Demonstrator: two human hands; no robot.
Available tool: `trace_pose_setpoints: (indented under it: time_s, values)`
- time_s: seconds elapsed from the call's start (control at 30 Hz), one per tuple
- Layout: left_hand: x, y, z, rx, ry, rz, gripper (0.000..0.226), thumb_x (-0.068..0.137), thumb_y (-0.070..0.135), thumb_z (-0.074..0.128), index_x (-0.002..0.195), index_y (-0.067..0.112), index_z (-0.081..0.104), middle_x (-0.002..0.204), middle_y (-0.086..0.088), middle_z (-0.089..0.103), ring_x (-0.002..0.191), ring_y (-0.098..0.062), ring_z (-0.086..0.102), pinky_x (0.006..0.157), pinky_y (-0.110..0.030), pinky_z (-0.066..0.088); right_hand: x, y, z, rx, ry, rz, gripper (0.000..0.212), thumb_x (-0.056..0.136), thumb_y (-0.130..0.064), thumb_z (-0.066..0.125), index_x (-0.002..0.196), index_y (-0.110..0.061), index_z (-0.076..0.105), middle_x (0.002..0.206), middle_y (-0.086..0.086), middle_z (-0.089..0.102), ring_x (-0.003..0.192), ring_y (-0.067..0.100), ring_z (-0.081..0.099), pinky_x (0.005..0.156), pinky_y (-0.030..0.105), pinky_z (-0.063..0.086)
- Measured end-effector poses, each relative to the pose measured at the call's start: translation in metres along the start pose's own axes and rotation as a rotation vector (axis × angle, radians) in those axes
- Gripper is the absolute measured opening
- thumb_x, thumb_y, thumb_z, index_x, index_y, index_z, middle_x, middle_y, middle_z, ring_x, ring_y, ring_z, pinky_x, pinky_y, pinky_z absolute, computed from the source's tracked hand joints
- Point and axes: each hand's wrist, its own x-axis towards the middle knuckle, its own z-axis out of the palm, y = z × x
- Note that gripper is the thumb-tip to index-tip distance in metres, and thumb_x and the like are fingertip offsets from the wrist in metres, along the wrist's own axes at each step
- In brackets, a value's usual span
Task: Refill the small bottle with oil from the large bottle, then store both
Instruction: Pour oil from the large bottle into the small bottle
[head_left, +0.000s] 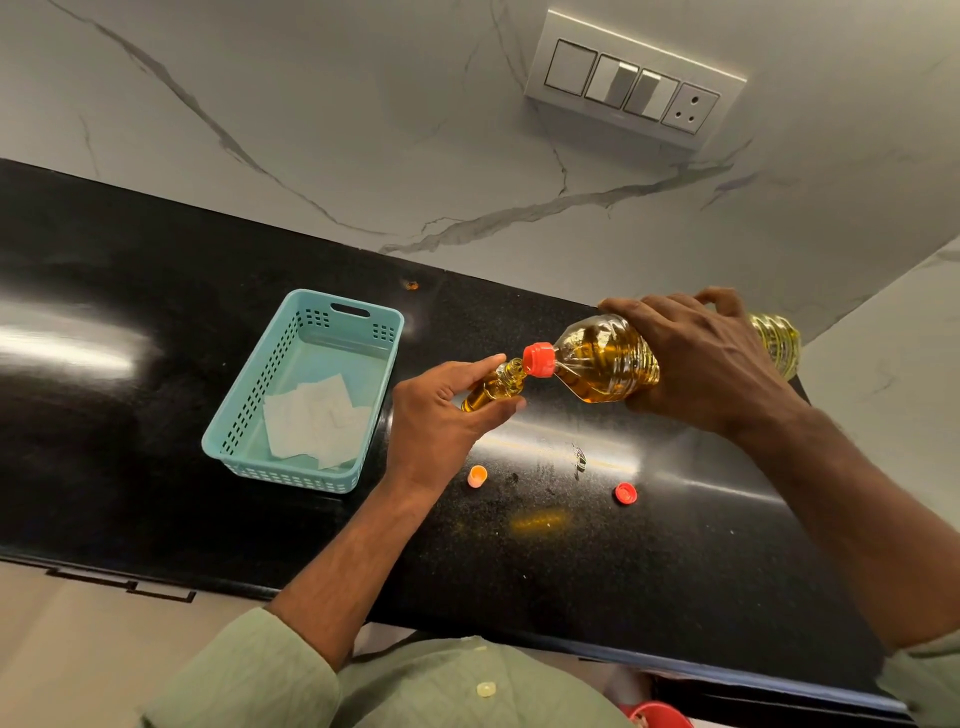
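My right hand (696, 364) grips the large clear oil bottle (608, 358) round its middle and holds it tipped on its side, its red spout (539, 359) pointing left. The spout meets the open mouth of the small bottle (496, 384), which holds golden oil and is tilted toward it. My left hand (441, 415) holds the small bottle between thumb and fingers above the black counter (156, 291). An orange cap (477, 476) and a red cap (626, 493) lie loose on the counter below the bottles.
A teal plastic basket (249, 395) with white paper napkins (317, 421) inside stands left of my hands. A yellow oily smear (537, 519) marks the counter near its front edge. A switch panel (631, 88) sits on the marble wall behind.
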Motion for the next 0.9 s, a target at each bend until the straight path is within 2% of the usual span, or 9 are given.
trace_pose_setpoints:
  time_s: [0.9]
  values:
    - [-0.0011, 0.001, 0.0016, -0.019, 0.004, 0.008, 0.051, 0.075, 0.032, 0.086, 0.123, 0.02, 0.072, 0.106, 0.016, 0.074, 0.1, 0.001, 0.069, 0.084, -0.01, 0.052, -0.0024, -0.0012, -0.0017, 0.014, 0.006, 0.007, 0.105, 0.062, -0.055, 0.089, 0.151, -0.03, 0.04, 0.134, 0.003, 0.064, 0.121, 0.03, 0.061, 0.105, 0.048, 0.031]
